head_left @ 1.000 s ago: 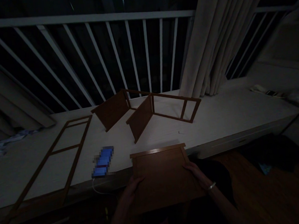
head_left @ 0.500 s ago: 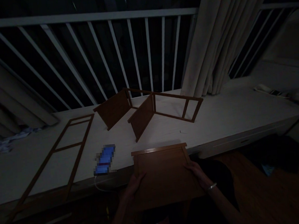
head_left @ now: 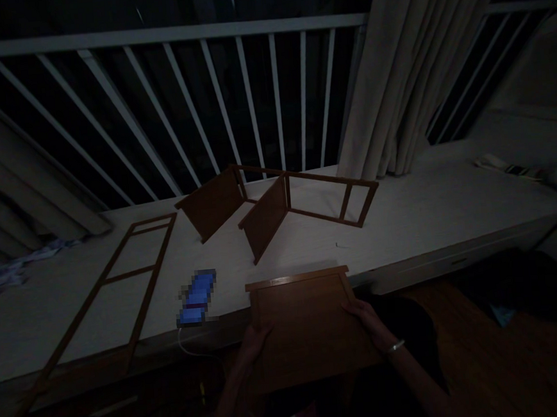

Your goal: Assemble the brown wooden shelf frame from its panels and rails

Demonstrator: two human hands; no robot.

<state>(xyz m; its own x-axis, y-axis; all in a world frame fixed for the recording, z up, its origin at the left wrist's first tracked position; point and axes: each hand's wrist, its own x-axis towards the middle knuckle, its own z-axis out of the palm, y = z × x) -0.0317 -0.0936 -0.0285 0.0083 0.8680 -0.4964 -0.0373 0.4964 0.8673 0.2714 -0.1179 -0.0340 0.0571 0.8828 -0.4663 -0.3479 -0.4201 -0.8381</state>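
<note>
Between my hands is a flat brown wooden panel (head_left: 312, 328) with a raised strip along its far edge, held over my lap. My left hand (head_left: 257, 342) grips its left side, the thumb lying on top. On the right side, my right hand (head_left: 367, 320) grips it the same way, a bracelet on the wrist. The fingers under the panel are hidden. Beyond it, on the white ledge, stands a partly joined wooden frame (head_left: 317, 176) with two panels (head_left: 267, 219) sticking out from it. A separate ladder-like wooden frame (head_left: 129, 273) lies to the left, its near end past the ledge's edge.
A phone (head_left: 197, 297) with a blurred screen and a white cable (head_left: 186, 349) lies near the ledge's front edge. White railings (head_left: 277, 106) and curtains (head_left: 394, 84) stand behind the ledge (head_left: 405, 224). Dark cloth (head_left: 520, 286) lies on the floor at right. The room is dim.
</note>
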